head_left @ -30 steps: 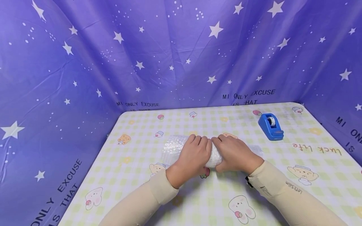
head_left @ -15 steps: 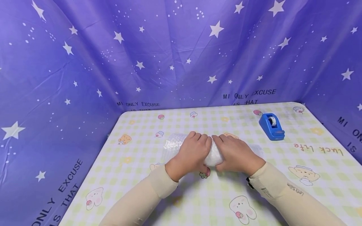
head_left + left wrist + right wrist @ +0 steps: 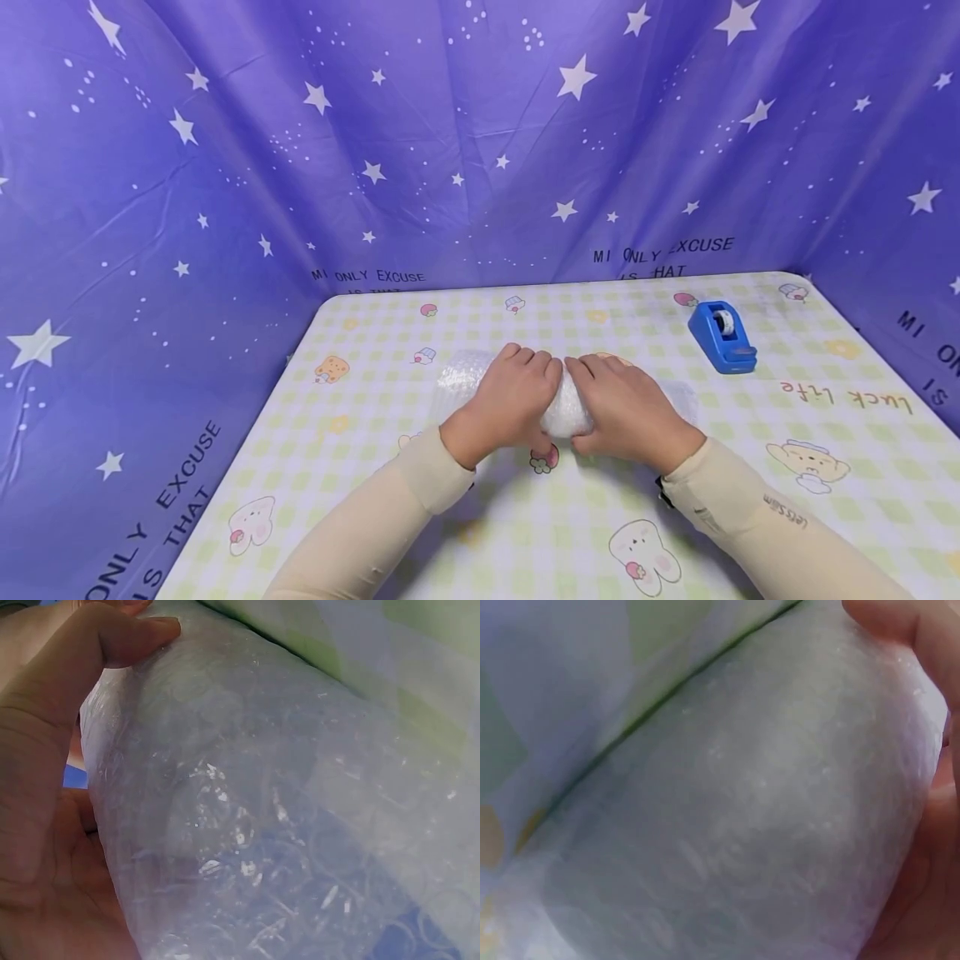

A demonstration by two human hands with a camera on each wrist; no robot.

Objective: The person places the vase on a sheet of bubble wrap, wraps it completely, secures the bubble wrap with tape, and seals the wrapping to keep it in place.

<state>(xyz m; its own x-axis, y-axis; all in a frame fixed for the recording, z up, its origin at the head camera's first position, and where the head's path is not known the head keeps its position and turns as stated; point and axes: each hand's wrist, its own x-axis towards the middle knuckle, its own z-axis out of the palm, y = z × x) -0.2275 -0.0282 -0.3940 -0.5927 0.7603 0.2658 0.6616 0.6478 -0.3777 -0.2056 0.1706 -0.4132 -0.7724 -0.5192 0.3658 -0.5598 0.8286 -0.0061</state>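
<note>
A roll of clear bubble wrap (image 3: pixel 566 414) lies crosswise at the middle of the table. My left hand (image 3: pixel 508 408) grips it left of centre, fingers over the far side and thumb on the near side. Close beside it, my right hand (image 3: pixel 632 410) grips the roll in the same way. Loose ends of the wrap stick out beyond both hands. In the left wrist view, the thumb presses on the shiny bubble wrap (image 3: pixel 240 810). The right wrist view shows the wrap (image 3: pixel 742 825) bulging under the right thumb. Whatever may be inside the roll cannot be made out.
A blue tape dispenser (image 3: pixel 722 337) with a roll of tape stands at the back right of the table. The table (image 3: pixel 555 533) has a checked cloth with printed cartoon figures. Purple star-patterned curtains (image 3: pixel 465 142) surround its back and sides.
Both hands have shifted very slightly towards the far side with the bubble wrap between them. Their grip looks the same, and the tape dispenser stays in place.
</note>
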